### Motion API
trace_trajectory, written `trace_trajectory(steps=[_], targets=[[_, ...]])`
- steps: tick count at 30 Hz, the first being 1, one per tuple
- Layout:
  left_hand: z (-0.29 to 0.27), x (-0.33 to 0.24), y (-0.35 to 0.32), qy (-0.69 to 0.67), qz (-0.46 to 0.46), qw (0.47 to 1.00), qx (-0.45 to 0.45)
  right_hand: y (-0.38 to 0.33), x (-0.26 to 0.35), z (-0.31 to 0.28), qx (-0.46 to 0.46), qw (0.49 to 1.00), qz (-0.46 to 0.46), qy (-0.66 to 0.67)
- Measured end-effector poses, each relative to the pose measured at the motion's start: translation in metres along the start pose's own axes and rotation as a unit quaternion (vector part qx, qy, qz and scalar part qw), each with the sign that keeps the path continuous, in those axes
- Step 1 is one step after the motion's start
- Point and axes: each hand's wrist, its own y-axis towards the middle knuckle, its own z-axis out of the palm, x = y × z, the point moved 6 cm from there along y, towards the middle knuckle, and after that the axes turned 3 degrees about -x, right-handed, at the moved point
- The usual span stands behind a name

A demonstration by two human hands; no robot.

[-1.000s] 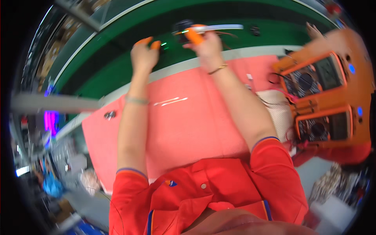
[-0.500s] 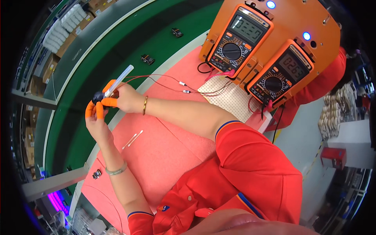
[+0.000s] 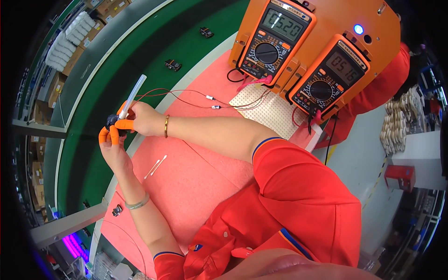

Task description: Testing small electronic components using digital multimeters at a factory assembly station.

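Toward 9 o'clock from the picture's centre, a small dark piece [image 3: 111, 121] sits between the two hands, mostly covered by fingertips in orange covers, so its shape is hard to make out. The left hand [image 3: 115, 156] has its grip closed on the piece from the 6 o'clock side; the far side of that contact is hidden. The right hand [image 3: 145, 120] has its grip pinched on the white base of a translucent tube [image 3: 134, 93], which slants up toward 1 o'clock; whether its tip touches the piece cannot be told. Red leads [image 3: 186, 101] pass behind the right hand, and their near ends are lost there.

At 8 o'clock a small dark part [image 3: 117, 210] lies on the pink mat [image 3: 205, 154], its details too small to read. Two cotton swabs [image 3: 156, 167] lie nearer the centre. At 1 and 2 o'clock stand two multimeters on an orange panel [image 3: 336, 21], which the top edge crops. Behind it, a co-worker's red sleeve [image 3: 380, 91] is partly covered.
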Motion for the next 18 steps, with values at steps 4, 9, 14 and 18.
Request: trace_trajectory(steps=[4, 9, 14, 18], targets=[[-0.025, 0.029, 0.010, 0.033, -0.060, 0.998, -0.011, 0.012, -0.013, -0.001, -0.039, 0.977, -0.059, -0.199], [-0.014, 0.004, 0.001, -0.029, -0.057, 0.998, -0.004, 0.021, 0.005, -0.030, -0.171, 0.983, -0.054, -0.036], [0.016, -0.048, -0.028, -0.158, 0.006, 0.984, 0.086, 0.026, -0.009, -0.042, -0.169, 0.986, 0.003, -0.007], [0.021, -0.063, -0.040, -0.211, 0.013, 0.962, 0.171, 0.022, -0.017, -0.036, -0.149, 0.989, 0.015, -0.002]])
